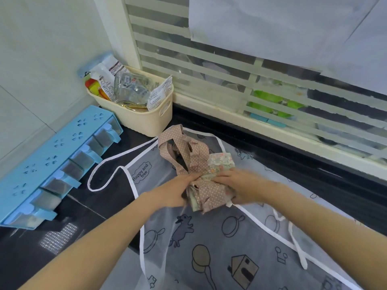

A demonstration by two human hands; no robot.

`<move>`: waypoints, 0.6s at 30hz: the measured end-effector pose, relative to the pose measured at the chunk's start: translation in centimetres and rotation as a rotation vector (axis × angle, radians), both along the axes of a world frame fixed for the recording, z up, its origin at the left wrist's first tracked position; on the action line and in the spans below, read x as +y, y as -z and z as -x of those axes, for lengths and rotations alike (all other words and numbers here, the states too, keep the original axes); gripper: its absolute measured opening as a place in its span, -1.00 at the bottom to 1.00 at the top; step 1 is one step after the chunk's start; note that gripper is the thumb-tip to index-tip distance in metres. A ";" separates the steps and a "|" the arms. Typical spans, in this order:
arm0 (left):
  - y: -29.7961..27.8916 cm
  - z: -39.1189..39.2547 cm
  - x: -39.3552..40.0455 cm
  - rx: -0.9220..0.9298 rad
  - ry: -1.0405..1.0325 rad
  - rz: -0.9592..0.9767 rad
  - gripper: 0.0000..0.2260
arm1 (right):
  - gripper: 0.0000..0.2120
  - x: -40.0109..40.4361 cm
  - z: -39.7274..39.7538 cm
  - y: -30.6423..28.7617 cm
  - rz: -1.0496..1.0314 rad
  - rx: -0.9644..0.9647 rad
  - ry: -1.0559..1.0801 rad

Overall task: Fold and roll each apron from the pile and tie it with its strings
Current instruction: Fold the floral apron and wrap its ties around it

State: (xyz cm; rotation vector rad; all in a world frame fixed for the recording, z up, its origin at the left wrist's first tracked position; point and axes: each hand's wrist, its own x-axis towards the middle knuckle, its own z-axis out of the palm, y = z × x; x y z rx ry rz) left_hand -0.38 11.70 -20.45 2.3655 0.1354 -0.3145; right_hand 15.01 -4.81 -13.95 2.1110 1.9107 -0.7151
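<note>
A: Where was the rolled apron (209, 191) seen?

B: It was found on the dark desk (94, 208), lying on top of a sheer printed apron (209, 248) that was spread flat beneath it. The roll was held between both hands, near the middle of the spread apron's upper half.

A: How were the fingers placed?

B: The left hand (178, 190) was closed on the roll's left end, its fingers pinched on the dotted pink strings (184, 151) where they crossed the roll. The right hand (240, 186) was curled round the right end of the roll. The loose strings were looped in a tangle just beyond the hands, toward the window.

A: And the edges?

B: The sheer apron's white-trimmed edge was seen running down the left side, with its neck loop (104, 174) laid out on bare desk. Its right edge and a white tie (297, 245) trailed toward the desk's far rim, under the window frame (230, 114).

A: What room was left around it?

B: A cream basket (146, 116) of packets was set just behind the strings, almost touching them. A blue spice rack (52, 164) was placed along the wall on the left, well apart from the roll, with bare dark desk between.
</note>
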 end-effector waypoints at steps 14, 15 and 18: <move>-4.4 -2.7 0.5 0.139 -0.818 0.985 -0.64 | -0.54 4.8 -4.3 -1.8 0.435 0.438 0.554; -4.6 -2.8 0.5 0.163 -0.775 0.982 -0.62 | -0.49 5.0 -4.5 -1.3 0.391 0.314 0.527; -4.6 -2.8 0.3 0.269 -0.615 0.731 -0.47 | -0.53 5.2 -4.4 -0.1 0.300 0.211 0.455</move>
